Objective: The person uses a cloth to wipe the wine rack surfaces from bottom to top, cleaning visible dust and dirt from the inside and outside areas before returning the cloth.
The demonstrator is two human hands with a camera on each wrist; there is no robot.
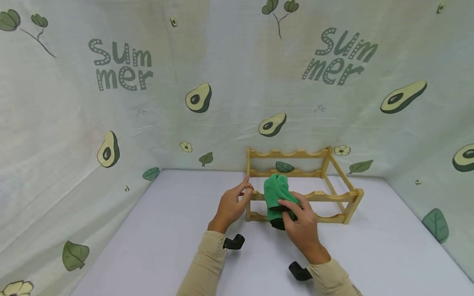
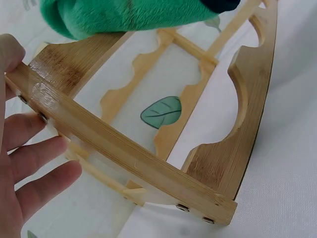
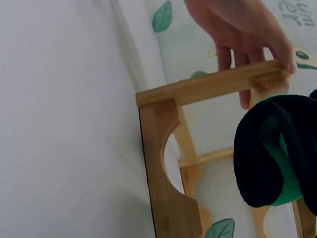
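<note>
A light wooden rack (image 1: 329, 196) with scalloped rails stands on the white table. My left hand (image 1: 229, 207) holds the rack's left front post, the thumb on one side and the fingers on the other. In the left wrist view, the post (image 2: 119, 146) runs past the loosely spread fingers. My right hand (image 1: 304, 228) pinches a folded green cloth (image 1: 275, 191) with black edging at the rack's front rails, left of their middle. The right wrist view shows the cloth's dark rolled edge (image 3: 252, 158), but the right fingers are out of sight there.
Behind the rack hangs a pale curtain (image 1: 229, 139) printed with avocados, leaves and lettering. It also rises along both sides of the white table (image 1: 177, 230). A black device (image 1: 235, 242) sits at the left wrist, another (image 1: 299, 272) at the right.
</note>
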